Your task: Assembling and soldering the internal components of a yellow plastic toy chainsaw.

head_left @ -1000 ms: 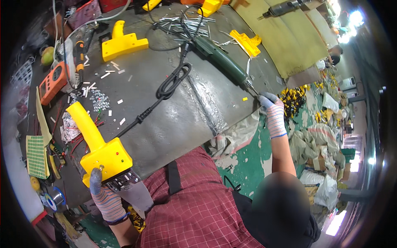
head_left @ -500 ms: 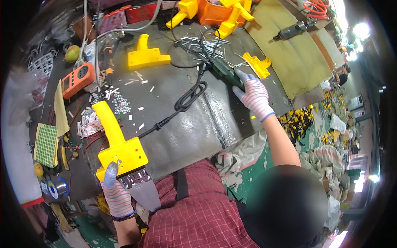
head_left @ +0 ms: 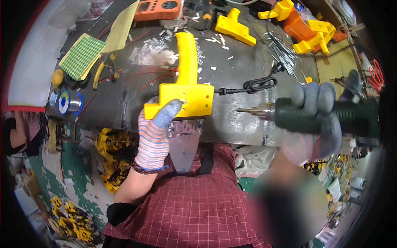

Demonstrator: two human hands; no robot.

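My left hand [head_left: 154, 138], in a striped glove with grey fingertips, grips a yellow plastic tool housing [head_left: 188, 62] by its lower body, thumb across the front face. The housing's curved handle points away from me. A grey metal plate [head_left: 184, 151] with holes sticks out of its near end, over my lap. From its right side runs a black power cord [head_left: 258, 84], coiled in a bundle. My gloved right hand [head_left: 330, 134] is wrapped round a dark green electric screwdriver [head_left: 291, 115]. Its bit points left toward the housing, apart from it.
On the dark workbench [head_left: 240, 120] lie another yellow housing [head_left: 235, 28], metal rods [head_left: 283, 51], white tube pieces [head_left: 155, 56], and an orange meter [head_left: 157, 9]. Pliers [head_left: 99, 74], a solder spool [head_left: 69, 103] and a green-dotted sheet [head_left: 84, 56] are at left. An orange bin [head_left: 298, 27] stands far right.
My right hand has lifted the screwdriver off the bench's right side and brought it nearer, its bit now pointing left. The view has turned; my left hand still holds the yellow housing.
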